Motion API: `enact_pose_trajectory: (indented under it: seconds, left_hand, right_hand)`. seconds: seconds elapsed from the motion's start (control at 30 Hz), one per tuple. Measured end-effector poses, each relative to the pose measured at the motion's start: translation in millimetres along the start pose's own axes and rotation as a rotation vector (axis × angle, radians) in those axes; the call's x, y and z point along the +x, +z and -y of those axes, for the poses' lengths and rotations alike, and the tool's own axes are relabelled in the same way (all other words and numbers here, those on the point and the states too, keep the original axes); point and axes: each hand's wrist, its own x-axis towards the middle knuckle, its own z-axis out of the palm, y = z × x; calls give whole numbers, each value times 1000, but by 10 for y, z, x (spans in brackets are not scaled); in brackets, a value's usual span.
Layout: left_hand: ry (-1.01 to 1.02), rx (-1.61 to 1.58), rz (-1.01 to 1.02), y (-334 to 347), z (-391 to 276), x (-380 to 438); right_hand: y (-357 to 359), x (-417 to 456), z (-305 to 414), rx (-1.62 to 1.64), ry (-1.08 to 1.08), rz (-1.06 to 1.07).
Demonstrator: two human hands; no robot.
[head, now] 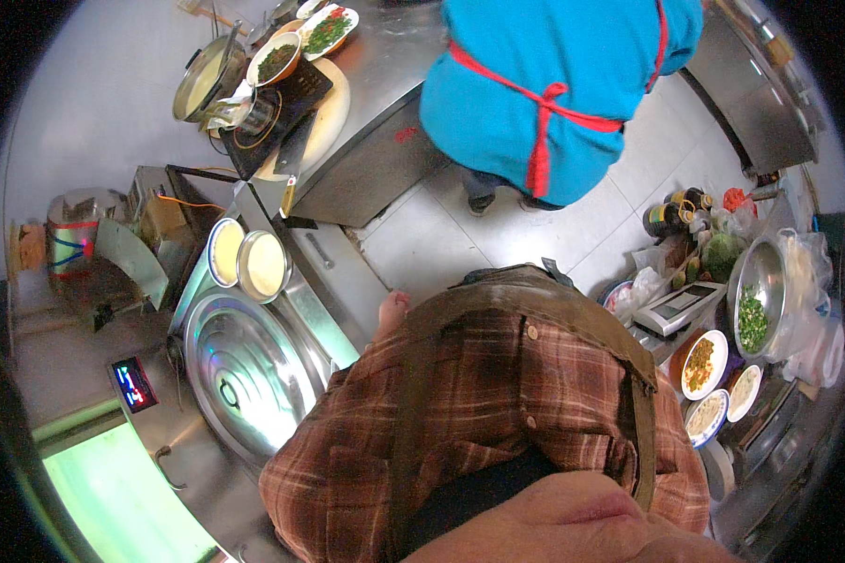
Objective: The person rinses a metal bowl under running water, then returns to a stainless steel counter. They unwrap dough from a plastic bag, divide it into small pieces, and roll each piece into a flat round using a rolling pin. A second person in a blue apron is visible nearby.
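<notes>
My left hand (394, 307) hangs low beside my brown apron (535, 288). Only part of it shows past my plaid sleeve, and its fingers are too small and blurred to read. My right hand is out of view. To the left of my body lies a large round steel lid (246, 373) with a ring at its middle. Just beyond the lid, a blue-rimmed bowl (227, 252) and a steel bowl (264, 266) hold pale yellow contents. A steel counter side (341, 274) runs close to my left hand.
Ahead stands a person in a blue garment (528, 105) tied with red. A cleaver (294, 151) rests on a round chopping board (331, 105), its handle past the edge. A pot (208, 81) sits at far left. Rightward are a scale (679, 307) and a steel bowl (767, 281) of chopped greens.
</notes>
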Motion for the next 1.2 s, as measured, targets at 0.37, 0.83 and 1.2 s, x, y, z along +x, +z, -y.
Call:
enact_pose_trajectory:
  seconds: [0.37,0.83,1.2]
  left_hand:
    - [39,-698,98,76,185,317]
    - [24,-842,78,87,-3042,1292]
    - [132,-1089,201,190,-5180,2821]
  right_hand:
    - [-296,-135,424,-89,-38,8]
    - [-1479,1059,2377,479,-275,125]
    - [-2197,2011,2031,846,-171,46]
